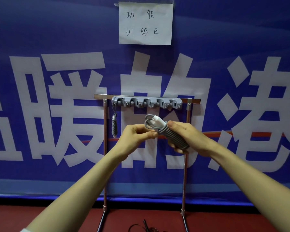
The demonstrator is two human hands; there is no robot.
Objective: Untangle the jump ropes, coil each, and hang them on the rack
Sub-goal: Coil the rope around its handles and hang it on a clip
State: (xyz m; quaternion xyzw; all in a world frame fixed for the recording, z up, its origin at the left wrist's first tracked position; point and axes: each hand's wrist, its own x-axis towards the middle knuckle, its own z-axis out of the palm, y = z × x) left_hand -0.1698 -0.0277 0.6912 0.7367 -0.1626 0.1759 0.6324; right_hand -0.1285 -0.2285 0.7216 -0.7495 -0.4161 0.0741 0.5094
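My right hand (184, 136) grips a grey jump rope (172, 135) wound tightly round its white handles, whose ends stick out at the upper left. My left hand (137, 136) pinches the loose grey loop of that rope near the coil. Both hands are held just below the grey hook strip (146, 102) on the metal rack (185, 164). Another coiled grey rope (114, 125) hangs from the strip's leftmost hook. A dark rope (145, 227) lies on the red floor between the rack's legs, partly cut off by the frame's bottom edge.
A blue banner with large white characters (57, 106) covers the wall behind the rack. A white paper sign (145, 23) is taped above. The other hooks on the strip carry nothing.
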